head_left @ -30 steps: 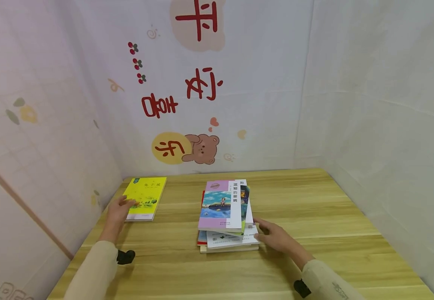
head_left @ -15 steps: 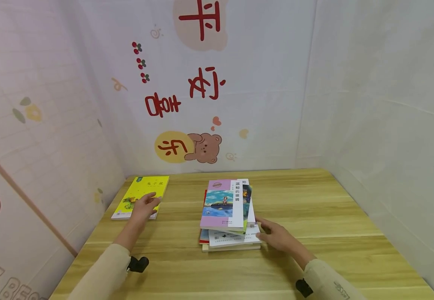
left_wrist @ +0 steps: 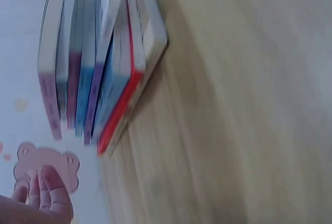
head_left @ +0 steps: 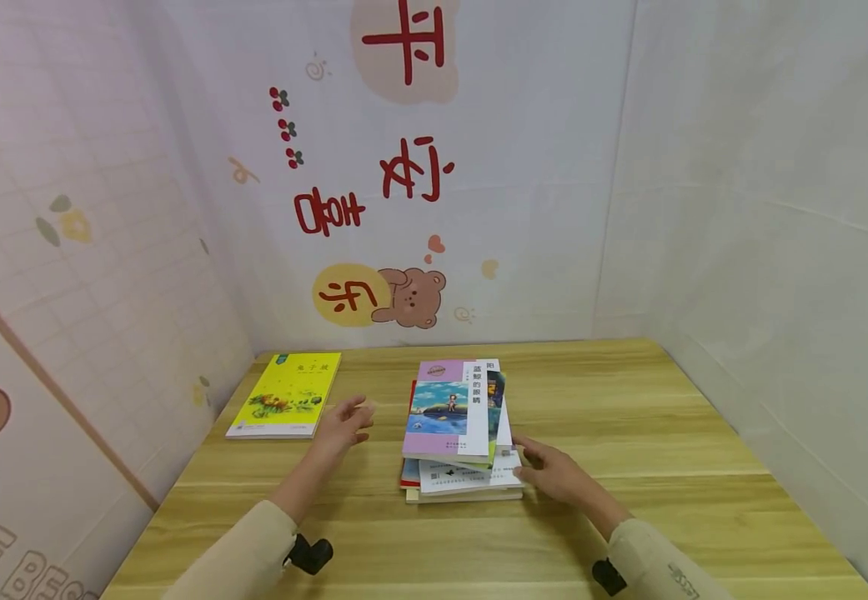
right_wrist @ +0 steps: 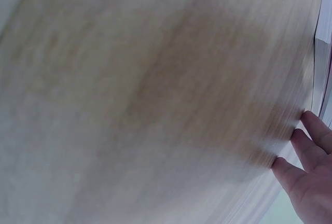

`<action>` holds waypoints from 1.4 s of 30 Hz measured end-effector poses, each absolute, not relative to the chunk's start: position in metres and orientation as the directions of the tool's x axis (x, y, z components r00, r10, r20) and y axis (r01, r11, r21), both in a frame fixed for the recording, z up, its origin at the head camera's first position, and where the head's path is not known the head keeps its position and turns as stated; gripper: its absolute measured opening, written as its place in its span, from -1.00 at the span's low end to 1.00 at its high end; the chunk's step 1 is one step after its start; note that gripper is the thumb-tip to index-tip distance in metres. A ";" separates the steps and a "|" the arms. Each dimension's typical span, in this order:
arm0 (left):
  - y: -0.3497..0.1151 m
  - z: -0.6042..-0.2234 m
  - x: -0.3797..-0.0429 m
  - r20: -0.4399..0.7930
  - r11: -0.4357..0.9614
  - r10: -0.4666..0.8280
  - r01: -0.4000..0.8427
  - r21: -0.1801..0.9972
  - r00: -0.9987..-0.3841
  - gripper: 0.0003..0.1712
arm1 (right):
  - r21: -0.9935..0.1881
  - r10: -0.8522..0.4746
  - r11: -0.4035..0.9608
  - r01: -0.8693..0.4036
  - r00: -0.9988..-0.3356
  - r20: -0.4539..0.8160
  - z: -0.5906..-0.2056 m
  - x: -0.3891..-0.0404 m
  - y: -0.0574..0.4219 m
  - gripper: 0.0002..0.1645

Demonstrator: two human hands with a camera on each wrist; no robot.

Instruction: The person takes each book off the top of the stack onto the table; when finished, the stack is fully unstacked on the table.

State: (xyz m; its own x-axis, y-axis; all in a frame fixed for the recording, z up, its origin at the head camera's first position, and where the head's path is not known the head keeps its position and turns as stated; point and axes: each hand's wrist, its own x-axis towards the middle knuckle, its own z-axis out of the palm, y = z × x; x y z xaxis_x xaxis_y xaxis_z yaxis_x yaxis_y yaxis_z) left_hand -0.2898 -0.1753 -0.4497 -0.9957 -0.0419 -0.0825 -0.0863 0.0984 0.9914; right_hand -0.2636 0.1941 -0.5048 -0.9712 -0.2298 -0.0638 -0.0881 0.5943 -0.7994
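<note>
Near the middle of a wood-grain surface [head_left: 591,400], a stack of books [head_left: 454,435] stands between a person's two bare hands. The right hand [head_left: 549,469] is the nearer: its fingertips appear to touch the stack's right side low down, thumb and fingers apart and not wrapped round anything. The left hand [head_left: 342,427] hangs to the left of the stack with a gap between, its fingers loosely bent and spread, holding nothing; the stack lies to its right. The top paperback [head_left: 437,408] has its long axis pointing away from the person, toward the back wall. Its smooth lilac-and-white cover shows a figure above a blue sea, with a vertical Chinese title beside the picture. Beneath it the pile is slightly fanned: a dark green cover [head_left: 495,400] peeks out at the right, and a white printed book [head_left: 471,477] juts toward the person. Seen from the left wrist, the stack appears as flat, thin slabs with pale page edges and coloured spines, one bright red [left_wrist: 120,110]. Left of the left hand, well apart from the stack, a flat rectangular yellow book [head_left: 283,396] lies face up, its long side also running away from the person. Softly creased white fabric [head_left: 531,125] hangs behind, printed with a brown bear [head_left: 413,296] and red characters. Pale sleeves [head_left: 238,554] cover both forearms.
</note>
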 end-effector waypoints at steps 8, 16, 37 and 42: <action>-0.137 -0.461 -0.268 -0.126 0.010 -0.089 -0.127 0.992 -0.988 -0.18 | -0.798 -0.235 0.594 -0.097 -0.970 -0.057 -0.506 -0.264 0.194 -0.33; -0.118 -0.476 -0.256 -0.144 -0.019 -0.101 -0.142 0.990 -0.984 -0.17 | -0.797 -0.234 0.596 -0.099 -0.971 -0.055 -0.504 -0.262 0.195 -0.32; -0.096 -0.498 -0.249 -0.100 -0.002 -0.079 -0.100 0.995 -0.992 -0.21 | -0.781 -0.233 0.617 -0.097 -0.970 -0.064 -0.503 -0.262 0.196 -0.29; -0.096 -0.497 -0.249 -0.094 0.030 -0.105 -0.098 0.995 -0.990 -0.23 | -0.777 -0.238 0.621 -0.105 -0.969 -0.059 -0.502 -0.262 0.196 -0.29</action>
